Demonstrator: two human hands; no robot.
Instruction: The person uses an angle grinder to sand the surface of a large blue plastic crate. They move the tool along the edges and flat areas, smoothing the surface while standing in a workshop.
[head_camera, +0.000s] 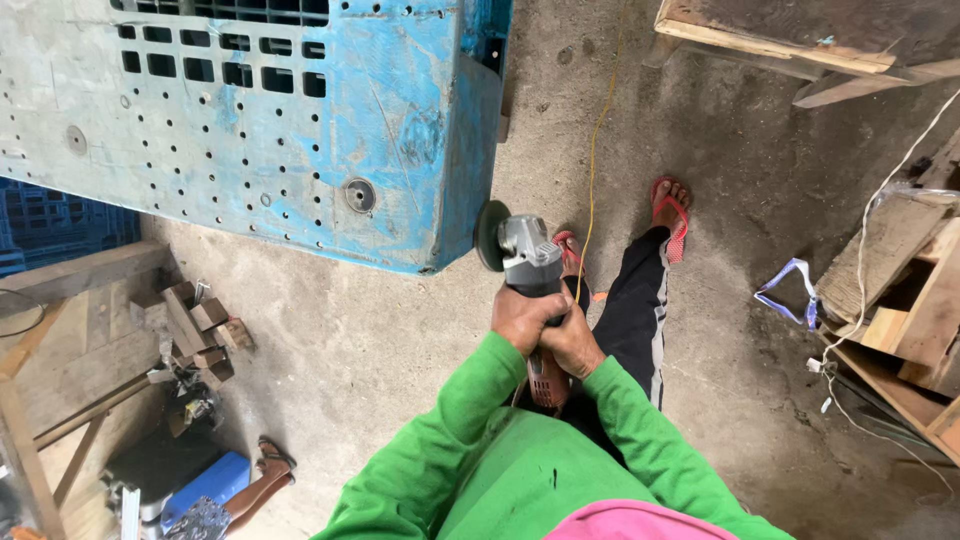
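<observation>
Both hands are wrapped around an angle grinder (530, 275) near the middle of the view. The left hand (522, 318) grips the grey body from the 9 o'clock side, fingers curled tight over it; the right hand (574, 345) is clamped around the reddish rear handle just at 5 o'clock of the left, the two hands touching. The dark grinding disc (489, 236) sits at the tool's 11 o'clock end, standing on edge right beside the lower right corner of a worn blue plastic pallet (300, 130); whether disc and pallet touch cannot be told. The pallet, pierced with round holes and rectangular slots, fills the 10 to 12 o'clock part of the view.

Green sleeves (470, 400) run down to 6 o'clock. Beyond the hands, at 1 o'clock of them, a foot in a red sandal (671, 213) stands on the concrete floor (370, 340), with a black trouser leg behind it. A thin yellow cord (597, 130) runs from 12 o'clock down towards the feet.

Small wooden blocks (200, 325) lie in a heap at 9 o'clock. Wooden frames (900, 310) and a white cable (870, 230) sit at 3 o'clock. A second person's sandalled foot (272, 460) shows at 7 o'clock, next to a blue container (205, 482)
</observation>
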